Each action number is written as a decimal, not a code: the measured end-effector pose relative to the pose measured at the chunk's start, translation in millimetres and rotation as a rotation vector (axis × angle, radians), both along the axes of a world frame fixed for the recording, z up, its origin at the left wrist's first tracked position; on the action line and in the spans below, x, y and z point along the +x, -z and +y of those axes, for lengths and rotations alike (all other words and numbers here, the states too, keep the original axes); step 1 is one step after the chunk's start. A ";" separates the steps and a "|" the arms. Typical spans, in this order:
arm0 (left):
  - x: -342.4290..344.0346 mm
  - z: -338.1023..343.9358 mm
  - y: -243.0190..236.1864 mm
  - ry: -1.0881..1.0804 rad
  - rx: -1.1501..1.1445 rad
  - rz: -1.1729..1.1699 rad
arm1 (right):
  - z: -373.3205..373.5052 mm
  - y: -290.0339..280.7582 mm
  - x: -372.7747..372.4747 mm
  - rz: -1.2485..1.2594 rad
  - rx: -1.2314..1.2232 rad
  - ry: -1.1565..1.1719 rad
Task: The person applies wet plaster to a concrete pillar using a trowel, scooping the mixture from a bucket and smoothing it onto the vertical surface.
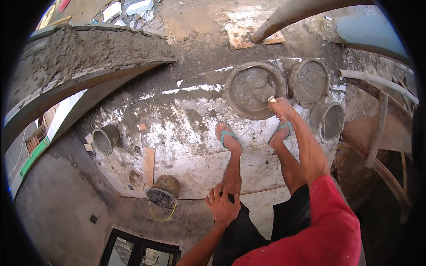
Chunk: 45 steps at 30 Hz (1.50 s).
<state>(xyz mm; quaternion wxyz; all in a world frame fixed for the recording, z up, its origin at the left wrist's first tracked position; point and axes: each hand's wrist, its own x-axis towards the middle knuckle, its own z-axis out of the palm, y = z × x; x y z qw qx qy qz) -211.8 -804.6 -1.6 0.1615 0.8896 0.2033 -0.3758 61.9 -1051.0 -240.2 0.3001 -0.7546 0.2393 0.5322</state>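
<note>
My right hand [278, 107] grips the pale handle of a trowel [265, 92], whose mortar-coated blade is in a wide round basin of wet grey mortar [244, 99]. My left hand [222, 204] is by my left knee with its fingers spread and holds nothing. Just right of the basin stand a bucket of grey mix [307, 80] and, lower, a smaller bucket [332, 122]. My sandaled feet are below the basin on a white, mortar-stained slab.
A mortar-smeared curved ledge [71, 53] runs along the upper left. Smaller buckets [103, 139] [162, 188] sit at left and below. A leaning pole [293, 15], a blue pipe [368, 37] and wooden props [377, 133] crowd the right. Loose boards [148, 166] lie left of my feet.
</note>
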 end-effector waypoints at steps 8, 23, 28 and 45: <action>15.7 -9.4 -3.6 -0.017 -0.004 0.049 | -6.7 5.0 -88.7 -0.476 0.098 0.153; 26.2 -12.8 -5.0 0.022 0.027 0.017 | 16.1 -89.0 -45.5 -0.152 0.343 0.437; 32.1 -3.9 -4.1 -0.007 0.027 0.045 | 90.1 -96.0 -1.4 -0.134 0.524 0.505; 58.4 49.6 7.6 -0.094 0.022 -0.077 | 253.7 71.7 148.8 -0.836 -0.023 0.754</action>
